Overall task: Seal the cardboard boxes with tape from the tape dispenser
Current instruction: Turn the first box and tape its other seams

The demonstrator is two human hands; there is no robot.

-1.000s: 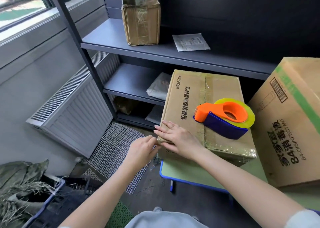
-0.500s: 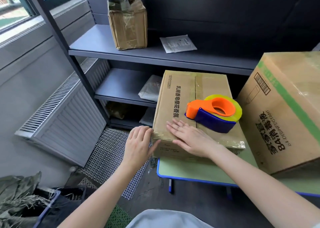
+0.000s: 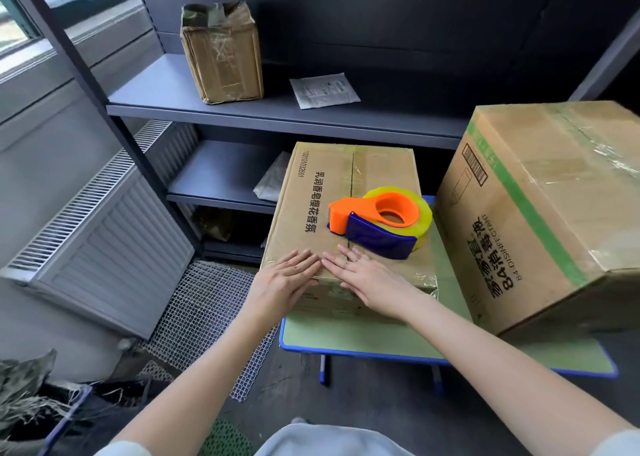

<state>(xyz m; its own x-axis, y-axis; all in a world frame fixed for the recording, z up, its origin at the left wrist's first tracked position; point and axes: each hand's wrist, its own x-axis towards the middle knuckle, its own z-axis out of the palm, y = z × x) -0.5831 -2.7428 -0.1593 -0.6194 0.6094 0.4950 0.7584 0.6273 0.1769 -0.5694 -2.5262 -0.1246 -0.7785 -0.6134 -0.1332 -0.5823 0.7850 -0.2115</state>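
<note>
A flat cardboard box [image 3: 311,192] with black print lies on a low green table [image 3: 363,334]. Clear tape runs along its centre seam. An orange and blue tape dispenser [image 3: 379,221] with a yellowish roll rests on the box top, right of the seam. My left hand [image 3: 285,279] lies flat over the box's near edge, fingers straight. Beside it, my right hand [image 3: 363,275] presses flat on the top at the seam, just in front of the dispenser. The two hands nearly touch. A larger taped box [image 3: 543,213] with a green stripe stands tilted at the right.
A dark metal shelf unit [image 3: 263,116] stands behind, with a small taped box [image 3: 221,53] and a white paper packet [image 3: 323,90] on it. A radiator [image 3: 104,233] is at the left. Wire mesh [image 3: 204,320] lies on the floor.
My left hand has come up from beside the box's near corner onto its top edge. My right hand has slid rightward along the near edge to the seam.
</note>
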